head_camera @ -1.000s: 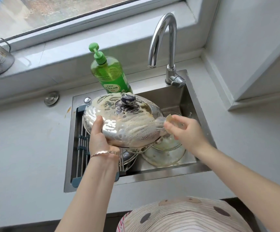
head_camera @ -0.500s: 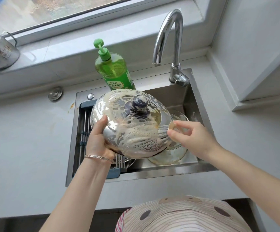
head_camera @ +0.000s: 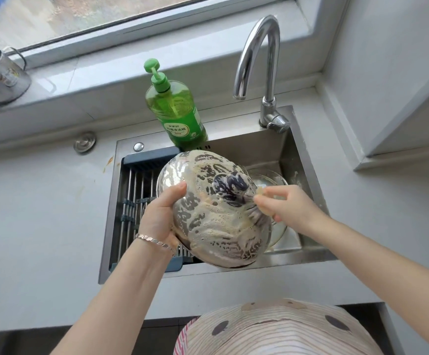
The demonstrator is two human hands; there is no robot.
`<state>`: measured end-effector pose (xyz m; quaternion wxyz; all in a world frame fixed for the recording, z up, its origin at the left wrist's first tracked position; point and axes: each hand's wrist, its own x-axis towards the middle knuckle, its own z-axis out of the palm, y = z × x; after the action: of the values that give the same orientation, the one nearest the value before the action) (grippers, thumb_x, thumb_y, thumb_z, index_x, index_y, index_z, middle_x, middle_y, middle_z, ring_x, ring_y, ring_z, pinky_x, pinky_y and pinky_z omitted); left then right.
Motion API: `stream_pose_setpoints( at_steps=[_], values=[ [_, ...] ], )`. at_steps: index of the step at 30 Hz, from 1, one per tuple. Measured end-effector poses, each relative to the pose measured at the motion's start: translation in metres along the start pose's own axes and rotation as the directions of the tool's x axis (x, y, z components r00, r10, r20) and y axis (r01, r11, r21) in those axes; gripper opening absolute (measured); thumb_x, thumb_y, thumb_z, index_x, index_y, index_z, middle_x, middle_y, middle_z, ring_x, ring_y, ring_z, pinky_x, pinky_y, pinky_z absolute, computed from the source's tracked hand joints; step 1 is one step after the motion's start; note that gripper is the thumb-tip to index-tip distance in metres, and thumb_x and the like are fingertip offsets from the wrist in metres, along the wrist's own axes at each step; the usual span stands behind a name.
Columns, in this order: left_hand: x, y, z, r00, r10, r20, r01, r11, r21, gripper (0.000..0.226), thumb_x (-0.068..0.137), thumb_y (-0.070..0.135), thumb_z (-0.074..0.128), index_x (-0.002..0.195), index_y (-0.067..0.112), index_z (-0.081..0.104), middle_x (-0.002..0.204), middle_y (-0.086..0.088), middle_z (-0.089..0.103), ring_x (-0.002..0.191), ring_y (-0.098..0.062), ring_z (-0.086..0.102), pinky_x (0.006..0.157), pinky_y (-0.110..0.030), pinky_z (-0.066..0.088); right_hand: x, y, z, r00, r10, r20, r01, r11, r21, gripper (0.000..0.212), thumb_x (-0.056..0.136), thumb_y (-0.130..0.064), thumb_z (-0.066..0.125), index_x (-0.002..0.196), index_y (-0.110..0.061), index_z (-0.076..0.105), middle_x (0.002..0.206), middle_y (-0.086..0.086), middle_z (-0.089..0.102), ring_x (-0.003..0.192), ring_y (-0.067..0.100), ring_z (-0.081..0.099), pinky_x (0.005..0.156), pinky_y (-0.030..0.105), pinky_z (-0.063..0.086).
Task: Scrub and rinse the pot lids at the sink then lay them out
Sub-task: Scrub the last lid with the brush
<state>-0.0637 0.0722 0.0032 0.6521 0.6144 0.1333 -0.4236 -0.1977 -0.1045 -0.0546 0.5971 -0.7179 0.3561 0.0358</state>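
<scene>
Soapy steel lid [head_camera: 216, 221] held tilted over sink [head_camera: 267, 147]. Left hand [head_camera: 160, 216] gripped rim, thumb on dome; right hand [head_camera: 285, 206] pinched scrub pad [head_camera: 261, 192] against lid beside knob [head_camera: 230, 187]. Judged stiff, fairly light, very slippery under suds; rim or knob best hold, not dome.

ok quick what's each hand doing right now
Left hand: grips the soapy pot lid by its rim.
Right hand: pinches a scrubber against the lid.
</scene>
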Motion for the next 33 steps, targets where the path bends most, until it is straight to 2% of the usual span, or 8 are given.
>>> stream_pose_setpoints(
  at_steps=[7, 12, 16, 20, 25, 28, 31, 33],
  values=[
    [0.0, 0.001, -0.005, 1.0, 0.017, 0.016, -0.018, 0.993, 0.115, 0.055, 0.064, 0.018, 0.07, 0.114, -0.003, 0.06, 0.1, -0.02, 0.066, 0.08, -0.032, 0.066, 0.08, -0.049, 0.054, 0.005, 0.008, 0.002, 0.997, 0.08, 0.005, -0.08, 0.995, 0.061, 0.045, 0.084, -0.039, 0.066, 0.122, -0.015, 0.062, 0.119, -0.008, 0.058, 0.067, 0.004, 0.052, 0.061, 0.016, 0.046],
    [0.001, 0.005, -0.012, 0.999, 0.017, 0.049, -0.02, 0.997, 0.073, 0.077, 0.051, 0.023, 0.078, 0.121, -0.002, 0.058, 0.121, -0.026, 0.058, 0.108, -0.045, 0.057, 0.096, -0.06, 0.042, -0.007, 0.005, 0.011, 0.985, -0.041, 0.169, 0.025, 0.995, 0.096, 0.006, 0.084, -0.031, 0.067, 0.09, -0.029, 0.068, 0.09, -0.025, 0.062, 0.073, -0.005, 0.053, 0.071, 0.02, 0.045],
    [0.005, 0.003, -0.018, 0.991, 0.023, 0.13, -0.039, 0.992, 0.119, 0.078, 0.047, 0.024, 0.078, 0.118, -0.003, 0.059, 0.109, -0.024, 0.064, 0.092, -0.038, 0.064, 0.088, -0.057, 0.049, 0.014, 0.011, -0.006, 0.996, 0.091, -0.018, -0.091, 0.995, 0.036, 0.042, 0.083, -0.041, 0.065, 0.118, -0.019, 0.064, 0.104, -0.013, 0.059, 0.078, 0.01, 0.059, 0.082, 0.031, 0.051],
    [0.011, 0.006, -0.026, 0.965, -0.013, 0.262, -0.012, 0.996, 0.092, 0.073, 0.037, 0.022, 0.088, 0.102, -0.001, 0.066, 0.087, -0.017, 0.071, 0.074, -0.032, 0.069, 0.066, -0.044, 0.057, 0.009, 0.001, -0.005, 0.994, -0.035, 0.102, 0.03, 0.998, 0.049, 0.007, 0.084, -0.035, 0.065, 0.091, -0.033, 0.067, 0.074, -0.027, 0.062, 0.059, -0.007, 0.054, 0.062, 0.012, 0.043],
    [0.014, 0.006, -0.026, 0.958, -0.024, 0.286, -0.015, 0.991, 0.132, 0.092, 0.033, 0.025, 0.092, 0.113, -0.003, 0.059, 0.089, -0.018, 0.069, 0.075, -0.033, 0.069, 0.068, -0.044, 0.057, 0.023, 0.0, -0.016, 0.997, 0.061, -0.051, -0.06, 0.998, 0.023, 0.033, 0.086, -0.034, 0.063, 0.113, -0.016, 0.067, 0.101, -0.007, 0.062, 0.067, 0.006, 0.054, 0.062, 0.02, 0.047],
    [0.016, 0.009, -0.025, 0.958, -0.043, 0.284, 0.005, 0.991, 0.131, 0.082, 0.026, 0.026, 0.092, 0.099, -0.003, 0.065, 0.082, -0.018, 0.07, 0.068, -0.031, 0.069, 0.06, -0.04, 0.058, 0.02, -0.002, -0.006, 0.994, -0.006, 0.107, -0.003, 0.996, 0.087, 0.017, 0.086, -0.031, 0.065, 0.102, -0.028, 0.064, 0.081, -0.016, 0.058, 0.049, -0.002, 0.047, 0.043, 0.009, 0.036],
    [0.016, 0.008, -0.027, 0.961, -0.04, 0.274, 0.009, 0.994, 0.112, 0.087, 0.027, 0.027, 0.092, 0.104, -0.002, 0.063, 0.086, -0.017, 0.07, 0.072, -0.032, 0.069, 0.065, -0.042, 0.058, 0.022, 0.002, -0.009, 0.997, 0.077, -0.006, -0.077, 0.996, 0.034, 0.005, 0.087, -0.033, 0.063, 0.088, -0.028, 0.064, 0.073, -0.013, 0.056, 0.048, 0.002, 0.045, 0.037, 0.009, 0.03],
    [0.016, 0.008, -0.026, 0.963, -0.045, 0.267, 0.033, 0.998, 0.05, 0.089, 0.031, 0.026, 0.091, 0.111, 0.0, 0.062, 0.098, -0.02, 0.068, 0.084, -0.035, 0.067, 0.078, -0.052, 0.055, 0.019, 0.007, -0.014, 0.973, 0.225, -0.058, -0.222, 0.973, 0.057, 0.029, 0.089, -0.036, 0.058, 0.064, -0.022, 0.056, 0.06, -0.001, 0.047, 0.038, 0.006, 0.036, 0.032, 0.014, 0.023]
  ],
)
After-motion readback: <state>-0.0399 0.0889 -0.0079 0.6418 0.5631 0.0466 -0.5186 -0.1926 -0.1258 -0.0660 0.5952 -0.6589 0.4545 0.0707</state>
